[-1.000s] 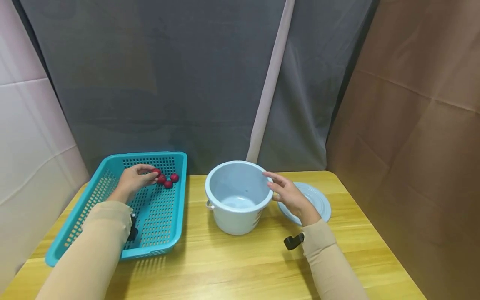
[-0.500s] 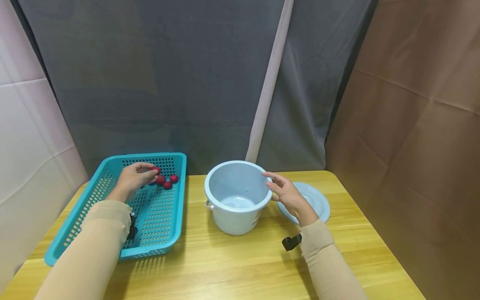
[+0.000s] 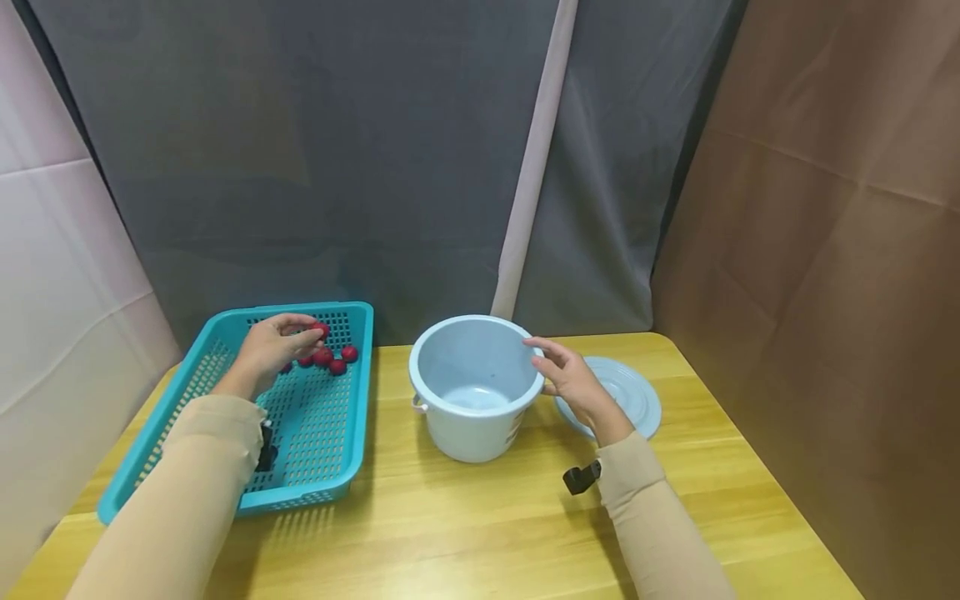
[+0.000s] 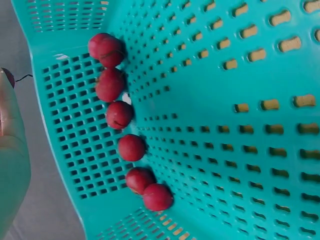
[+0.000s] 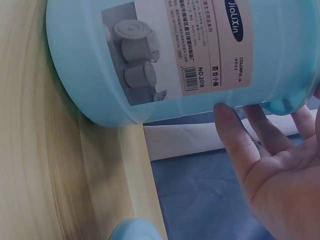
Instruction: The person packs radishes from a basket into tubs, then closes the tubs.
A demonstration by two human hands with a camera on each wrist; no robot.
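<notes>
Head view: yellow wooden table (image 3: pixel 465 517) (grey curtain (image 3: pixel 300 167) behind)

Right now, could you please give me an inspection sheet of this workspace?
Surface: wooden table, pale yellow grain, bare at the front.
Job's things: teal basket at left, a row of red fruits along its far wall; light blue bucket upright at centre, nothing seen inside; its lid flat on the table to the right.
Clutter: nothing seen.
Hands: left hand pinches one red fruit over the basket; right hand touches the bucket's rim, fingers relaxed.
Cables: nothing seen; a black wrist camera on the right sleeve.
Surroundings: grey curtain behind, brown sheet at right.
</notes>
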